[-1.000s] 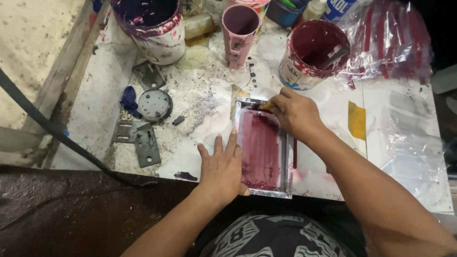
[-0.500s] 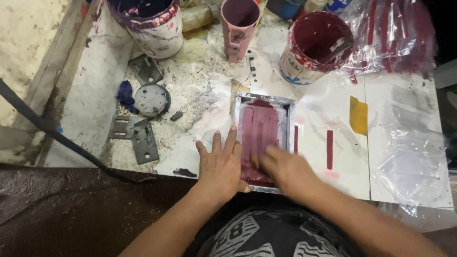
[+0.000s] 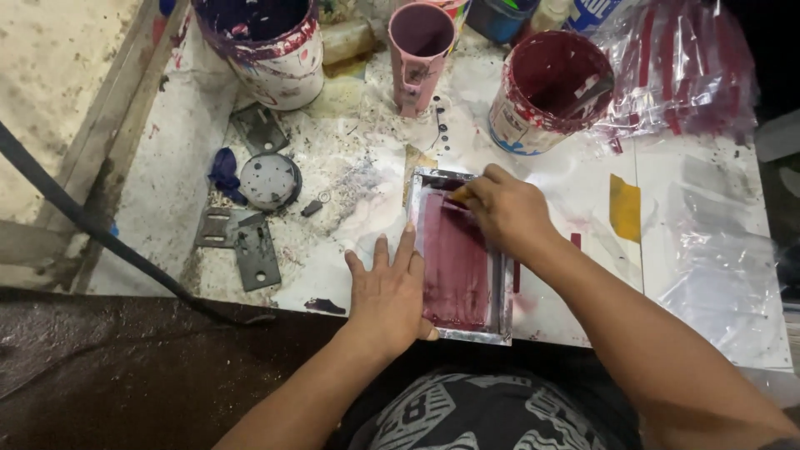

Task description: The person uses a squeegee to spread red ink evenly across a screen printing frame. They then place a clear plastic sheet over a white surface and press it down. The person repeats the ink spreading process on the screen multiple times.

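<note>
- Left hand (image 3: 392, 292) flat, fingers spread, pressing near edge of small metal-framed print screen (image 3: 461, 310) on tabletop (image 3: 333, 208).
- Right hand (image 3: 507, 212) clenched on squeegee (image 3: 458, 196) at screen's far end.
- Risk: frame slip smears print; red ink over frame edge.

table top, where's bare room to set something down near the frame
Barest: the white patch between the yellow tape and clear plastic sheet, right of the frame. A smaller gap lies between the metal plates and left hand. The back is crowded with paint buckets and a pink cup.
</note>
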